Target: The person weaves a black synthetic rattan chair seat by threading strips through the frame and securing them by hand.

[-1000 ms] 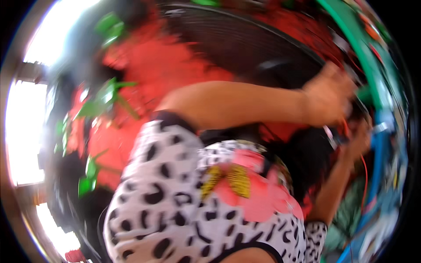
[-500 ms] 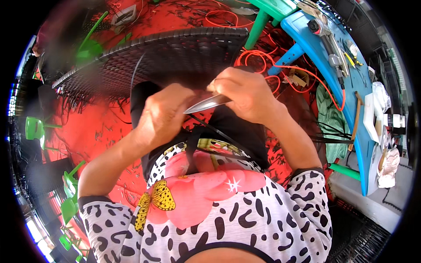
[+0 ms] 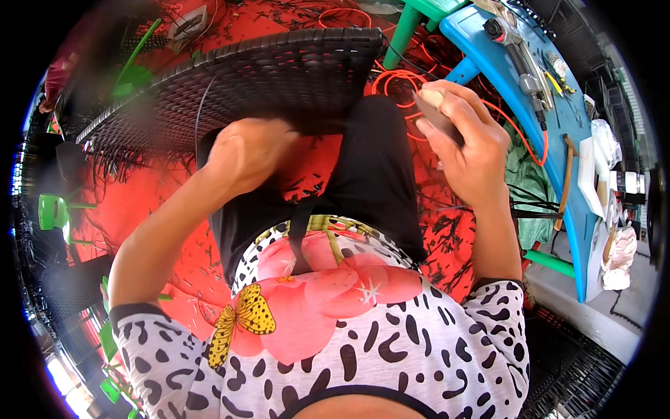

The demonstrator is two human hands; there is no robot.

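Observation:
My right hand is raised on the right, above my knee, its fingers closed round a knife. The grey knife blade shows between thumb and fingers, and its handle is mostly hidden. My left hand is curled closed at the near edge of a dark woven rattan panel. Its fingertips are blurred and turned away, so what they hold cannot be made out. The panel leans across in front of my knees, with loose strip ends hanging along its lower left edge.
A blue table on the right bears an air tool, pliers and a wooden-handled tool. Orange hose coils beneath, near a green stool. Black strip scraps litter the red floor. Green chairs stand left.
My right hand has moved right with the knife, away from my left hand. My left hand shifted slightly left. The black strip formerly seen below the blade no longer shows there.

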